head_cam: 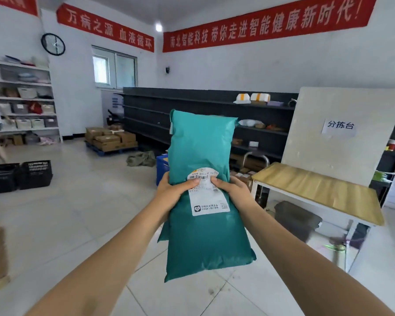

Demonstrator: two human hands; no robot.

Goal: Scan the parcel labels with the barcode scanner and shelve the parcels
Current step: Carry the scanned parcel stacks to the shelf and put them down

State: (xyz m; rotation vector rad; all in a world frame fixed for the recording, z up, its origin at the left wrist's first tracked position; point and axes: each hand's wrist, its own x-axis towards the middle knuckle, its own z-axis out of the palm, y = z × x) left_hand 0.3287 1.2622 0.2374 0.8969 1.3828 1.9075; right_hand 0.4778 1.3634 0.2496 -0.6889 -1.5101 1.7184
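A long teal plastic parcel (203, 144) is held upright in front of me at arm's length. My left hand (172, 193) grips its left side with the thumb across the front. My right hand (233, 190) grips the right side, its thumb pressing on the white shipping label (208, 202). The label's barcode shows just above my thumbs. No barcode scanner is in view.
Long dark shelving (203, 115) with a few parcels lines the far wall. A wood-topped sorting table (317, 190) with a white back board stands at right. Cardboard boxes on a pallet (111, 139), a blue crate (162, 166) and black crates (18, 175) sit on the tiled floor.
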